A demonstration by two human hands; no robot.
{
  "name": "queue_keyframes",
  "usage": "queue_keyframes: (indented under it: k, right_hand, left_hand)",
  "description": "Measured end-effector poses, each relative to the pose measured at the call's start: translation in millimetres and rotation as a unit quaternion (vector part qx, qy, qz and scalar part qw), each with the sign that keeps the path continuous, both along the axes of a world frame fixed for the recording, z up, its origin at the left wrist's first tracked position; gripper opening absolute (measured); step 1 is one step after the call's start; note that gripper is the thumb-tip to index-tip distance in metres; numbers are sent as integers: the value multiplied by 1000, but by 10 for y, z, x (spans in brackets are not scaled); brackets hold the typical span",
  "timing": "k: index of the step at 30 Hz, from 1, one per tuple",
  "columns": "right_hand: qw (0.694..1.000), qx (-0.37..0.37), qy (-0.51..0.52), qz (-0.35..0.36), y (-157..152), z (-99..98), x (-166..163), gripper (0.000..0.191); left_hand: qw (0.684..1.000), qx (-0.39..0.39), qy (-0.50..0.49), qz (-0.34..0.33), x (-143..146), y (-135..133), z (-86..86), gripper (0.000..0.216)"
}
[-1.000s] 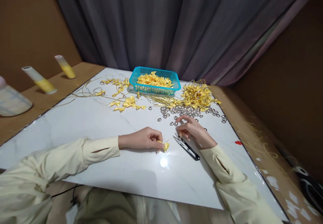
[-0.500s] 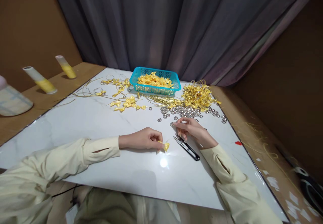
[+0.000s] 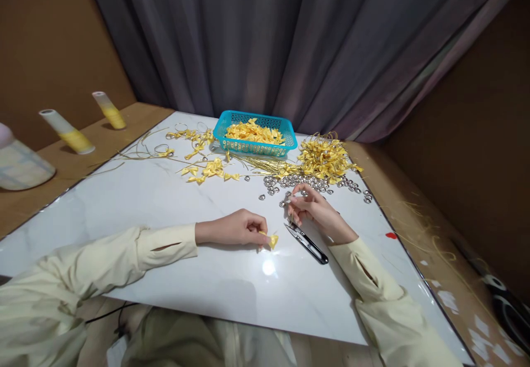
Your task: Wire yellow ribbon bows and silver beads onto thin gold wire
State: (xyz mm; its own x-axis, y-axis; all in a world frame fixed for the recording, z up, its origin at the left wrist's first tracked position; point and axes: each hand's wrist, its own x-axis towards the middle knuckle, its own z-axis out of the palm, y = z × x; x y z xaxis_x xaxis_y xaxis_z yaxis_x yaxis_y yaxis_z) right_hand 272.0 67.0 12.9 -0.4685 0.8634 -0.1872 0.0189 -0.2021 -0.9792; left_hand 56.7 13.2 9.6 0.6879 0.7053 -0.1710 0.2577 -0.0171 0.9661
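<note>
My left hand (image 3: 242,228) is closed in a pinch on a small yellow ribbon bow (image 3: 273,241), held just above the white table. Its fingers cover part of the bow. My right hand (image 3: 312,209) is at the near edge of a scatter of small silver bead-like pieces (image 3: 304,182). Thumb and index finger come together beside a loose silver piece (image 3: 282,204); what they hold is too small to make out. Thread snips (image 3: 307,244) with a black handle lie just below my right hand, blades pointing up and left.
Behind is a turquoise basket (image 3: 255,147) of yellow bows. A heap of corded bows (image 3: 325,157) lies right of it; loose bows (image 3: 213,168) lie left. Yellow thread cones (image 3: 74,138) and a jar (image 3: 22,163) stand far left; scissors (image 3: 507,306) lie far right.
My right hand's fingers have lifted slightly up and away from the loose silver piece, which stays on the table. My left hand keeps the bow in the same place.
</note>
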Motion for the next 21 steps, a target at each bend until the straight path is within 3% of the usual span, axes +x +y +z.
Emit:
queue_keyframes:
  k: [4, 8, 12, 21]
  right_hand:
    - [1000, -2, -3, -5, -15, 32, -6, 35]
    - [999, 15, -35, 1, -10, 64, 4, 25]
    - [996, 48, -63, -45, -2, 156, 60, 25]
    - [982, 82, 65, -158, -113, 559, 268, 17]
  left_hand:
    - [1000, -11, -5, 13, 5, -8, 29, 24]
    - [999, -31, -24, 38, 10, -4, 29, 23]
    - [995, -63, -46, 58, 16, 12, -2, 25]
    - [993, -71, -31, 87, 32, 3, 7, 29]
